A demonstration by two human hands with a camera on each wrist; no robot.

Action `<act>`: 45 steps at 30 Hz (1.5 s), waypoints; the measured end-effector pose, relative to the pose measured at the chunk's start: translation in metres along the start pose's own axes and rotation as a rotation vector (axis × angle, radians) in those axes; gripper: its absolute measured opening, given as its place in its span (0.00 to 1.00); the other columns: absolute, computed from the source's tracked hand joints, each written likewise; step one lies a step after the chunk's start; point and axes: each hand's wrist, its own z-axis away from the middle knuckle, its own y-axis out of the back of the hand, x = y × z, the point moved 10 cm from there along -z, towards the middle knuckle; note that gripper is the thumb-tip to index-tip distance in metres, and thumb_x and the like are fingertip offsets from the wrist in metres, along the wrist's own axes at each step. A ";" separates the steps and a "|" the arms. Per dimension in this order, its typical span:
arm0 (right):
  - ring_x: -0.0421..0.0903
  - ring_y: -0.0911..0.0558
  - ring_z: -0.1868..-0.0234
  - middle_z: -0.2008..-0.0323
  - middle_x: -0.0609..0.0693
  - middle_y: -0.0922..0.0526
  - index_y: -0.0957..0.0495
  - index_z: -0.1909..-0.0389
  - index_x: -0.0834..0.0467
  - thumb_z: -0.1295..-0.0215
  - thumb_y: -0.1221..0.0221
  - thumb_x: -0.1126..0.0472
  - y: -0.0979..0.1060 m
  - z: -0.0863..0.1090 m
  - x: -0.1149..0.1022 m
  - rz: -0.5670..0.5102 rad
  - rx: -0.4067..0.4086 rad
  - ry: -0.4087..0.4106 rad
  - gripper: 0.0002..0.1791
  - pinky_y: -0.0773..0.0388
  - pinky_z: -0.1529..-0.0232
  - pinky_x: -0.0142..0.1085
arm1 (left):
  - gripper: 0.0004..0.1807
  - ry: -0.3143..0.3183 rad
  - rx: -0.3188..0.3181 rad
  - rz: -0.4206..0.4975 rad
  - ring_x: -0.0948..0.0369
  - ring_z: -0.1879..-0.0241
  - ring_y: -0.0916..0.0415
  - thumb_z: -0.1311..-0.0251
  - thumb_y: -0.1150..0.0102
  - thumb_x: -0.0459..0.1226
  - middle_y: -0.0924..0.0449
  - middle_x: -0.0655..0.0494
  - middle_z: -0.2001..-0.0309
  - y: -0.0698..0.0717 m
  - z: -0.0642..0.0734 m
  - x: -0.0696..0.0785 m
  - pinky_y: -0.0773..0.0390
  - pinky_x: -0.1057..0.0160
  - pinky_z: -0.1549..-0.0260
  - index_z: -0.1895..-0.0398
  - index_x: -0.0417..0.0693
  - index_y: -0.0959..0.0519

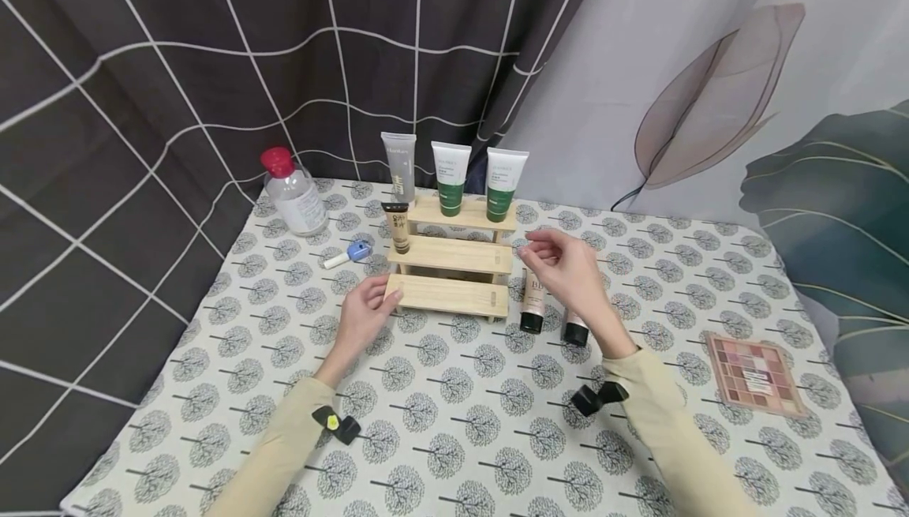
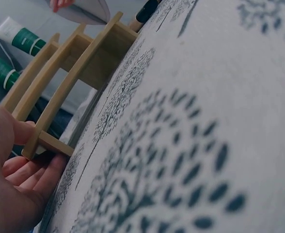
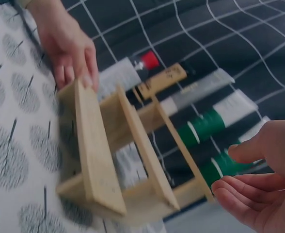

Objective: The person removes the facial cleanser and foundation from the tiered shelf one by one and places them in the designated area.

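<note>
A three-step wooden display rack (image 1: 447, 296) stands on the patterned cloth. My left hand (image 1: 360, 318) grips the left end of its lowest step, thumb on top and fingers beneath, as the left wrist view also shows. Two white-and-green tubes (image 1: 451, 177) and a grey tube (image 1: 401, 168) stand on the top step. On the middle step's left end is a small gold tube (image 1: 400, 229) with a black cap. My right hand (image 1: 568, 268) hovers right of the rack, fingers loosely bent, holding nothing. Below it lies a BB cream tube (image 1: 533, 300).
A second black-capped tube (image 1: 577, 329) lies partly hidden under the right wrist. An eyeshadow palette (image 1: 756, 375) lies at the right. Left of the rack are a red-capped bottle (image 1: 298, 201) and a blue-and-white small item (image 1: 348, 253). Curtains (image 1: 284, 43) hang behind.
</note>
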 end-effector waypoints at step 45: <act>0.55 0.12 0.52 0.52 0.63 0.14 0.21 0.49 0.68 0.37 0.32 0.66 -0.150 -0.059 -0.086 -0.169 -0.156 0.133 0.17 0.12 0.50 0.31 | 0.24 -0.001 -0.008 0.022 0.43 0.45 0.17 0.36 0.34 0.34 0.18 0.35 0.44 -0.001 0.001 -0.001 0.13 0.63 0.48 0.38 0.36 0.25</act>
